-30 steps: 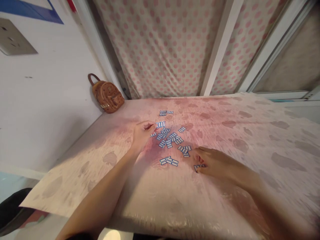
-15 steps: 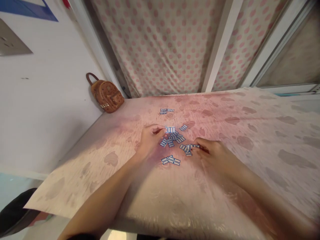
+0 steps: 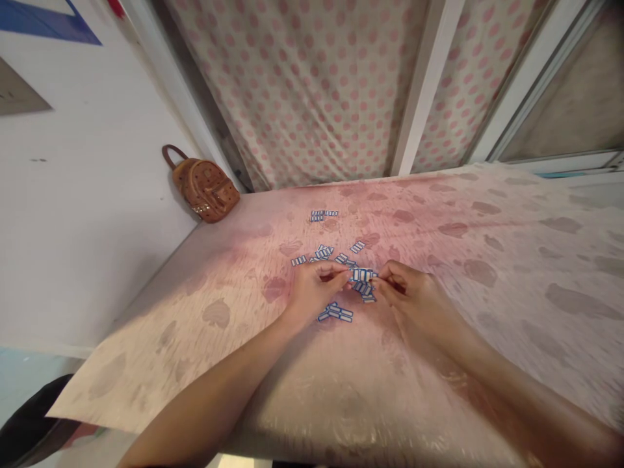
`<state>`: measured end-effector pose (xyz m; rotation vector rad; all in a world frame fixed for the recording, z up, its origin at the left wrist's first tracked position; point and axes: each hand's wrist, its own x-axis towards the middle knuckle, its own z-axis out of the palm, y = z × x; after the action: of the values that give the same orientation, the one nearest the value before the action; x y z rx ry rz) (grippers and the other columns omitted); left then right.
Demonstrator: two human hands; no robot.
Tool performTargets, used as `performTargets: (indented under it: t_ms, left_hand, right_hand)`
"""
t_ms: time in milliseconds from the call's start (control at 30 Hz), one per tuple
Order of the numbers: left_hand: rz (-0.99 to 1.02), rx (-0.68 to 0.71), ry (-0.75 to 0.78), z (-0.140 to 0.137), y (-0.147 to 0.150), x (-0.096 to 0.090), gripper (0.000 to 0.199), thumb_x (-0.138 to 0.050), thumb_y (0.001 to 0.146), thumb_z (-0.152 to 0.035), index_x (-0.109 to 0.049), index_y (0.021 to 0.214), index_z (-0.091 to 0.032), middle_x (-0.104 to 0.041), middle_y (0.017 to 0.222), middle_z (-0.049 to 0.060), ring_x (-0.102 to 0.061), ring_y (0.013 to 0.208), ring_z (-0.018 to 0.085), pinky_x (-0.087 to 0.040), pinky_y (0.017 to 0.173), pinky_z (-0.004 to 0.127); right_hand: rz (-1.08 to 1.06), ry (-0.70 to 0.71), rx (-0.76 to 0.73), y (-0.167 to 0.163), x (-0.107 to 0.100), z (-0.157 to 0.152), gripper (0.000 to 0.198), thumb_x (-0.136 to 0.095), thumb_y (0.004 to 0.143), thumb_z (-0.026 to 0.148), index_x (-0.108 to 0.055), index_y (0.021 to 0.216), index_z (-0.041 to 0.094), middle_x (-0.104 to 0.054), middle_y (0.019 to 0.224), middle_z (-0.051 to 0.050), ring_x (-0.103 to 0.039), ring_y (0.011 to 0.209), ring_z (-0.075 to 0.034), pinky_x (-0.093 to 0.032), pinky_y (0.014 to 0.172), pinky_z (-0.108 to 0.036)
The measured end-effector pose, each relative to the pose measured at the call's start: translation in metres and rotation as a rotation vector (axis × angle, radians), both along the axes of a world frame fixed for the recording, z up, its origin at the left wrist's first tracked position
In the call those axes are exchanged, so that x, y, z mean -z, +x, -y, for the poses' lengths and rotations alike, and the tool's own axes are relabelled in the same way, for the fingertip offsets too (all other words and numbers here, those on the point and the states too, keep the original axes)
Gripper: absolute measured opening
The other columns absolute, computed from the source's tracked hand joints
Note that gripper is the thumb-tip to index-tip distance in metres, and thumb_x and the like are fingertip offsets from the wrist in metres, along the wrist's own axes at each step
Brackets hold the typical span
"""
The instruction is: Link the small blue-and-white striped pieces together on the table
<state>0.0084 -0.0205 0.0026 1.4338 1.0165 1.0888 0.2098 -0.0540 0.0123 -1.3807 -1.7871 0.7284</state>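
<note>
My left hand point(image 3: 312, 290) pinches a small white label strip with blue borders point(image 3: 361, 275). Opposite it, my right hand point(image 3: 414, 292) is closed in a pinch at the right end of the strips, also gripping one. The two strips meet or overlap between my fingertips; I cannot tell whether they are joined. Just below lie more loose strips point(image 3: 363, 288), partly covered by the held ones. Nearer to me is a small pile of strips point(image 3: 335, 312). Beyond my left hand other strips point(image 3: 324, 251) lie heaped, some hidden behind my fingers.
Farther back on the patterned tablecloth point(image 3: 219, 312) sits a group of strips point(image 3: 317, 216). A single strip point(image 3: 357, 247) lies behind my hands. A brown backpack-style bag point(image 3: 207, 188) leans against the wall at the back left. Behind the table hangs a dotted curtain point(image 3: 302, 91).
My left hand has moved right and toward me with its strip, meeting my right hand. The strips behind it now show more. My right hand has stayed nearly in place.
</note>
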Motion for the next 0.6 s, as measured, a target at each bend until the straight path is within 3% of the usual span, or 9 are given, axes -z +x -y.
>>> performTargets:
  t_ms: [600]
  left_hand:
    - [0.024, 0.038, -0.107, 0.0042, 0.0049, -0.0026, 0.015, -0.074, 0.082, -0.029, -0.077, 0.084, -0.015, -0.076, 0.078, 0.006, -0.07, 0.07, 0.014, -0.054, 0.067, 0.023]
  right_hand:
    - [0.023, 0.003, 0.027, -0.001, 0.0057, -0.0025, 0.024, -0.053, 0.092, 0.039, -0.053, 0.075, 0.022, -0.055, 0.06, 0.002, -0.048, 0.054, -0.015, -0.031, 0.053, -0.027]
